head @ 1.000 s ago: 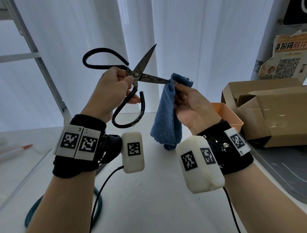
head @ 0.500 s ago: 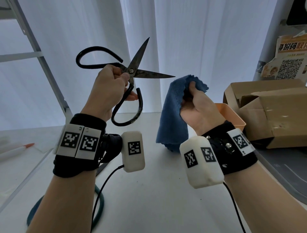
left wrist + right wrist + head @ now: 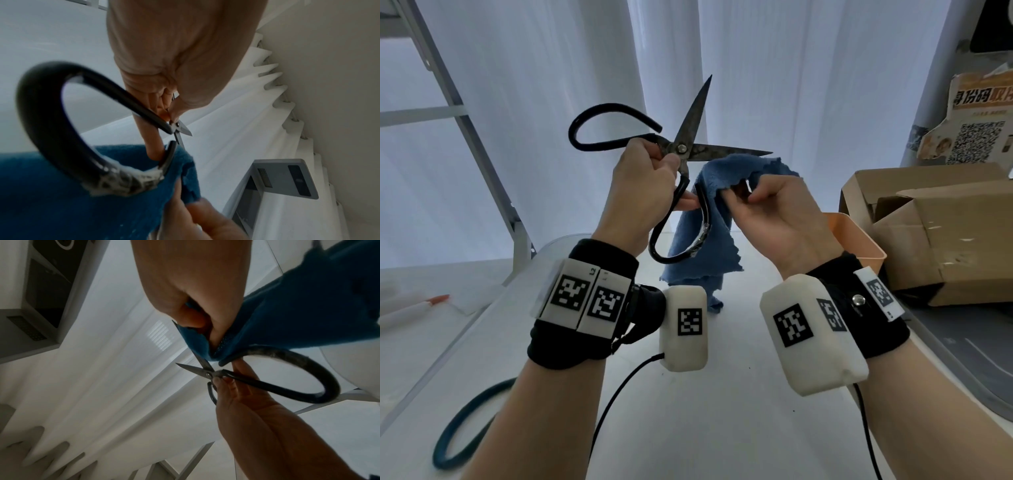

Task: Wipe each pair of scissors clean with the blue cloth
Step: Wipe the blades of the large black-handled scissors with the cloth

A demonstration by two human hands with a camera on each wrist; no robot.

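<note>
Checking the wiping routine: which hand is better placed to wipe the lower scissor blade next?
Right hand: it grips the blue cloth just under that blade, while the left hand is busy holding the scissors open near the pivot.

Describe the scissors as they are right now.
The black scissors are old-style metal ones with two large open loop handles and dark, tarnished blades spread wide, one pointing up, one to the right. The left hand grips them near the pivot, in the air above the table. The blue cloth, pinched by the right hand, hangs against the lower loop.
</note>
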